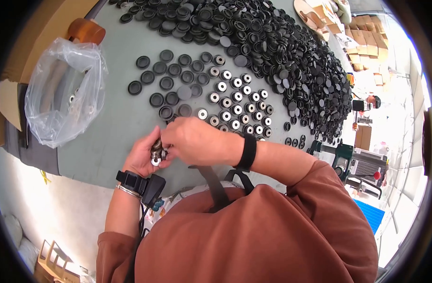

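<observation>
- Left hand point(141, 158): palm up above the near edge of the grey table point(112, 127), fingers curled and closed around a short stack of metal rings point(156, 152); one bright ring visible at the bottom of the stack.
- Right hand point(192, 140): crossed over from the right, fingertips pinched together on the top of the same stack, touching the left hand; whether a single ring is gripped between them cannot be told.
- Black wrist straps point(248, 152): one on each wrist; the left one carrying a small black box with a cable, beside a thin metal bangle.
- Filled caps point(235, 101): black round caps with a bright ring seated inside, laid in loose rows just beyond the right hand.
- Empty caps point(166, 78): black round caps without rings, laid in rows to the left of the filled ones, open side up or flat side up.
- Heap of loose caps point(272, 45): large black pile along the far and right side of the table, well apart from the hands.
- Clear plastic bag point(65, 92): at the table's left edge, open and crumpled, a few small rings showing through it.
- Brown cardboard point(34, 33): beyond and beside the bag, at the left.
- Rust-coloured sleeves point(253, 231): filling the lower part of the view.
</observation>
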Demonstrator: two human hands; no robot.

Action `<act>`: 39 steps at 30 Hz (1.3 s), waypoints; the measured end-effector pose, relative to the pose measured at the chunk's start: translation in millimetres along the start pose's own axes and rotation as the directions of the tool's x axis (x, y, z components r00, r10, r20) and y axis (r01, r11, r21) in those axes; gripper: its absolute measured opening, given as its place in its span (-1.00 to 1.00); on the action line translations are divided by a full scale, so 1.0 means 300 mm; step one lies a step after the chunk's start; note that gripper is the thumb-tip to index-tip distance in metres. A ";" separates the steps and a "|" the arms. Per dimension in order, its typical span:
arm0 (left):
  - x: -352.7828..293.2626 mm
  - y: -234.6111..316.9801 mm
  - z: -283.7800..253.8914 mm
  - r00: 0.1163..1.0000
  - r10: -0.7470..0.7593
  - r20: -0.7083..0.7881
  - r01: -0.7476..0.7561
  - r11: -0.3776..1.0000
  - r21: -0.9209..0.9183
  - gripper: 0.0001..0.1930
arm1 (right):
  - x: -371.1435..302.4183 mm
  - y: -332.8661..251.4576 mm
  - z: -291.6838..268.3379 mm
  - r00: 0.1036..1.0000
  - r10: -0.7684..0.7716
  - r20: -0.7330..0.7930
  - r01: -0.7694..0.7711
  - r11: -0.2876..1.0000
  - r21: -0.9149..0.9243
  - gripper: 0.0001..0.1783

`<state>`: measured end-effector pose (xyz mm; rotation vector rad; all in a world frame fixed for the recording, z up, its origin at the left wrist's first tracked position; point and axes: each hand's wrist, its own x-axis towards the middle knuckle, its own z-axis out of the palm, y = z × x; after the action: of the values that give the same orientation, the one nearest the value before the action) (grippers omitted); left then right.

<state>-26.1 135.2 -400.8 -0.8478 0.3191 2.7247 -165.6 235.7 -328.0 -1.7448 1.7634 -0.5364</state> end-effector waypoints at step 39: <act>0.019 0.001 -0.009 0.969 0.071 0.238 -0.073 0.997 0.001 -0.58 | 0.058 0.167 -0.202 0.965 -0.065 -0.256 0.046 0.996 -0.079 -0.77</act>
<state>-29.4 135.1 -406.1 -0.5072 0.3179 2.8506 -242.5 213.9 -318.1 -1.8471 1.9359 -0.7625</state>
